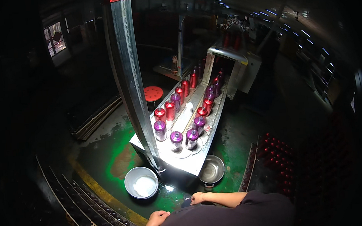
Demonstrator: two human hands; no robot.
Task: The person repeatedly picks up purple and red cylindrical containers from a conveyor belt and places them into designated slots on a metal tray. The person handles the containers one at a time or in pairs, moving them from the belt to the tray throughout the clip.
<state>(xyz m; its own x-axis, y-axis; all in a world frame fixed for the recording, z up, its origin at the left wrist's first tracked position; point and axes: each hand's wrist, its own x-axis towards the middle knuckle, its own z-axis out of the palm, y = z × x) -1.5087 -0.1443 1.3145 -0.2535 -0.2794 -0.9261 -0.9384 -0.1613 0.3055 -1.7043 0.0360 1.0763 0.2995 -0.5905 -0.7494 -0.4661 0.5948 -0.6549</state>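
Low in the view, my left hand (158, 219) rests against the dark shirt, its fingers curled and partly hidden. My right hand (197, 198) hangs bent in front of my body, and what lies under its fingers is hidden. Beyond both hands, a brightly lit conveyor table (183, 162) carries glass bottles on round holders. At its near end are a purple-topped bottle (176, 140) and another purple-topped bottle (192, 138), both upright. Several red bottles, such as one red bottle (169, 110), stand in the two rows farther along. Neither hand touches the bottles.
A metal post (129, 69) rises at the table's near left corner. On the wet green floor sit a white basin (141, 182) and a steel pot (212, 169). A red stool (153, 93) is left of the table; a metal tunnel housing (227, 53) spans its far end. Red bottles (278, 160) fill the right.
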